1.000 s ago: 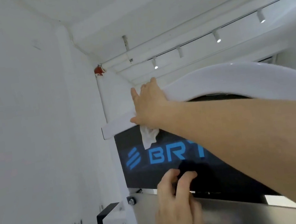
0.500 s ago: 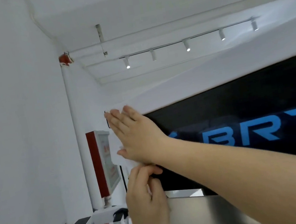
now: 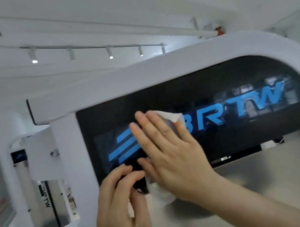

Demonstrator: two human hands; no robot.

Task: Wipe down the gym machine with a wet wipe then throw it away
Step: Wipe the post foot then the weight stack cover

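Against the dark panel (image 3: 219,91) of the gym machine (image 3: 159,77), our right hand (image 3: 170,149) lies flat, its fingers (image 3: 151,130) straight and close together, pressing the wet wipe (image 3: 172,116) onto the glossy face just beside the blue logo (image 3: 122,152). We judge that the flat palm spreads the pressure, so the thin sheet keeps full contact instead of bunching up. The sheet's edges show past the fingertips above and under the wrist below. Our left hand (image 3: 120,205) sits just below and to the left, at the panel's lower edge where it meets the steel plate (image 3: 263,184), with its fingers curled narrow. A white scrap shows between thumb and palm, but we cannot tell whether the hand pinches anything. It probably steadies us or tends a loose corner of the wipe. The wiping looks to be midway: the long stretch of panel to the right seems yet to be covered, and the wipe is not yet ready to throw away.
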